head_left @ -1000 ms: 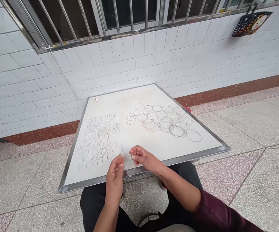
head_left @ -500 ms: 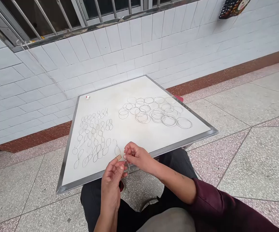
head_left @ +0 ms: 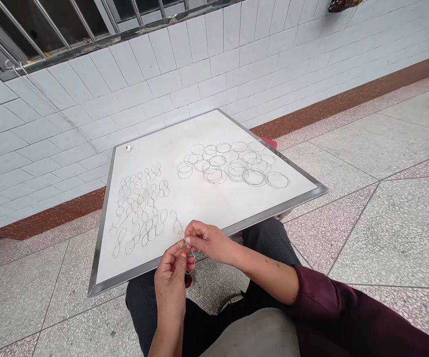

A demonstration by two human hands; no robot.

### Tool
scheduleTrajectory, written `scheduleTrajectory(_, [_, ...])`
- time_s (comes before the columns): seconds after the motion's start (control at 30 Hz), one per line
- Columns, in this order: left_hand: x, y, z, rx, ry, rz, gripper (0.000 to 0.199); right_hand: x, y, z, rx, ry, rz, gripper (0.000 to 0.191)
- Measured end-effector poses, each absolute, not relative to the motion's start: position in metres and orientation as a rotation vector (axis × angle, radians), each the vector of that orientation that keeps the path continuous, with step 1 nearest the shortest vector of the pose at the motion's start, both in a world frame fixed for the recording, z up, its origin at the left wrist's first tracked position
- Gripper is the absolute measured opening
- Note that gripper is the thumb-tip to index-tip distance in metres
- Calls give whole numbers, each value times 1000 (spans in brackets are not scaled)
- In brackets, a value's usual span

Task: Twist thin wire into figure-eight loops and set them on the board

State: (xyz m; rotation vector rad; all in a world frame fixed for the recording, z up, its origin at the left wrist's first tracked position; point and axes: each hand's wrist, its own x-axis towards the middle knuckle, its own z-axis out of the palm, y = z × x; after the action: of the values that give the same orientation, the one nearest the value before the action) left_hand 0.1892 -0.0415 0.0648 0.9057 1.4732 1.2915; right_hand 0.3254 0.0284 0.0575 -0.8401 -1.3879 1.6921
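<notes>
Pinching: left hand (head_left: pixel 170 282) and right hand (head_left: pixel 209 241) both clenched at the fingertips on a thin wire loop (head_left: pixel 190 263), lower centre of frame; fingers hide the exact contact.
Risk, slip: springy, thin wire could twist out of the pinch if finger pressure eases, and the loop could lose its shape.
Risk, snag: the loop's lower end sits just past the metal-edged white board (head_left: pixel 125 279) and could catch on that edge.
Risk, tangle: a wire figure-eight (head_left: pixel 177 227) lies just beside the hands; a careless swing could hook it into the figure-eight rows (head_left: pixel 140 208), left of centre.
Long axis: about vertical in frame, top at the fingertips.
Pointing: lower end hangs toward the dark trousers (head_left: pixel 274 243); exact tip too thin to tell.
Nearby: wire rings (head_left: pixel 236 168), upper right of the board.
</notes>
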Motion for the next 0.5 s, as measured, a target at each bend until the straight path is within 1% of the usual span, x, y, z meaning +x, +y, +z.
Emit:
scheduleTrajectory(0.23, [190,-42,65,869,1440,1302,36,326,29,51,-790,-1400,1705,8])
scheduleTrajectory(0.5, [192,-45,72,665,1278,1337,44,327,28,50,-820,-1388,1686,9])
